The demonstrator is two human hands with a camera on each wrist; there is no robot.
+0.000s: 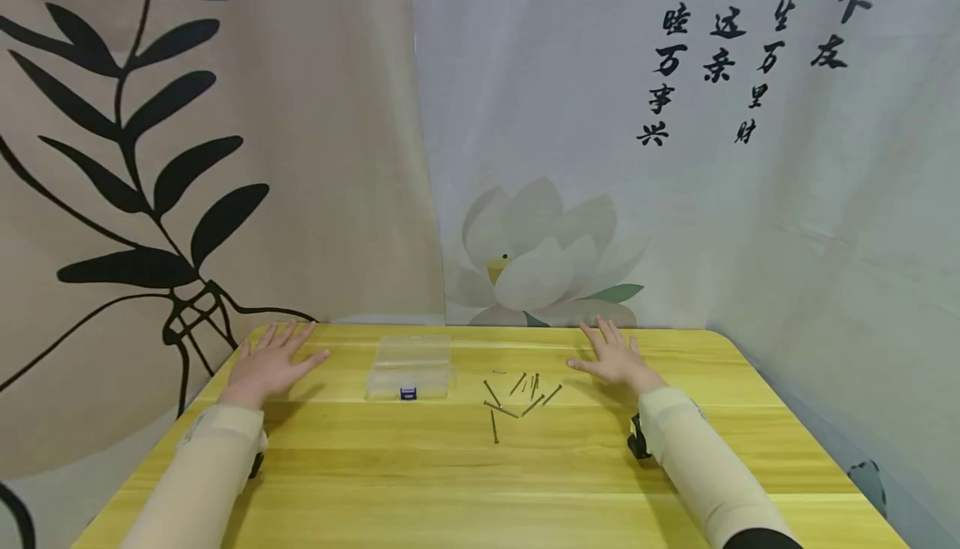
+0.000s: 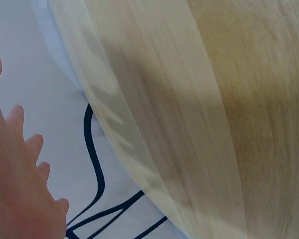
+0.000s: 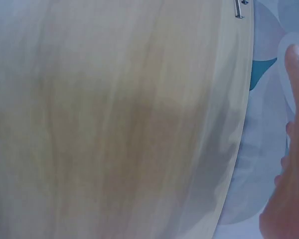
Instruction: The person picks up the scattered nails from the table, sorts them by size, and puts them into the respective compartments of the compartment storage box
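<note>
My left hand [image 1: 268,366] is held over the far left of the table with its fingers spread, holding nothing. To its right lies a clear plastic box [image 1: 411,366] with a blue latch [image 1: 408,394] on its front. Several screws [image 1: 533,405] are scattered right of the box, pointing different ways. Beyond them, on the far right, my right hand [image 1: 617,359] also has spread fingers and holds nothing. In the left wrist view the left hand [image 2: 22,174] shows at the left edge. The right hand [image 3: 294,164] shows at the right edge of its own wrist view.
The yellow wooden table [image 1: 420,491] has rounded far corners. Close behind it hangs a cloth backdrop [image 1: 525,116] with a printed plant, a flower and dark writing. A dark band [image 1: 638,437] sits at the right wrist.
</note>
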